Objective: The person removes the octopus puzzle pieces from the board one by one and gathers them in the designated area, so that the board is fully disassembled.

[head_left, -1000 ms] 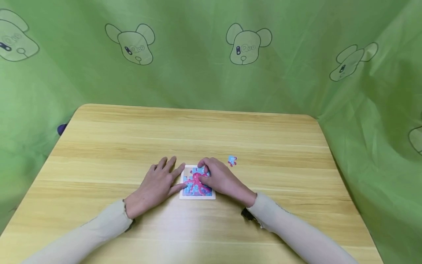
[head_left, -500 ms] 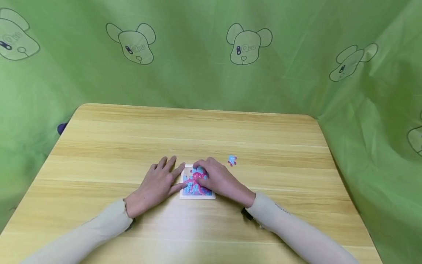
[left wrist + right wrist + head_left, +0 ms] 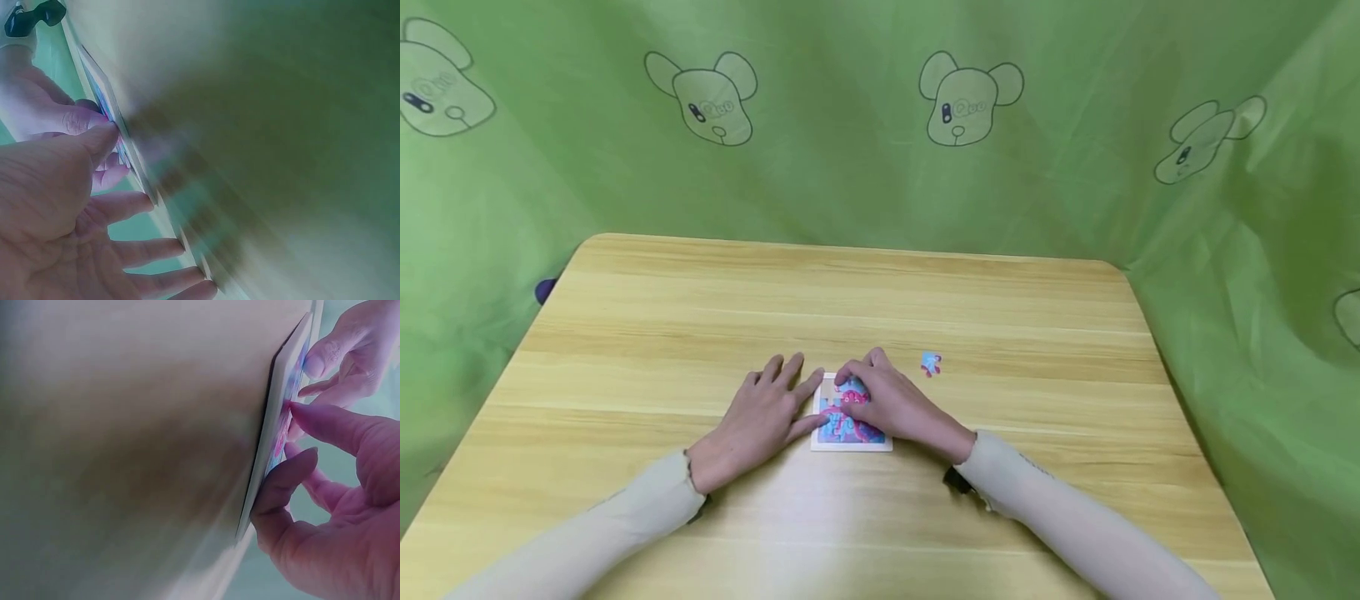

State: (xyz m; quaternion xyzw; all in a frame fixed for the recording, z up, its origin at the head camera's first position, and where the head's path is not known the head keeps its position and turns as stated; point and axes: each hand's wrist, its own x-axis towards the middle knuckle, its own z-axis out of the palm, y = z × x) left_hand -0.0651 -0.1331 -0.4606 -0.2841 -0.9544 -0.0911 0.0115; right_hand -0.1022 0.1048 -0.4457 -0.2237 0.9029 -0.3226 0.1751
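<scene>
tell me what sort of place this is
Probably an indoor, curtained-off tabletop workspace: green fabric printed with cartoon animal heads hangs around a wood-grain table, where a small framed jigsaw puzzle lies. What is beyond the fabric isn't visible.

Right hand (image 3: 895,402) hides part of puzzle (image 3: 852,431); sleeves (image 3: 1075,510) cut off by head view's lower edge; sleeve marking (image 3: 1036,463) illegibly small.

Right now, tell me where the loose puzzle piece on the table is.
In the head view, the loose piece lies on the table to the right of the puzzle frame, just beyond the right hand and not touching it.
</scene>
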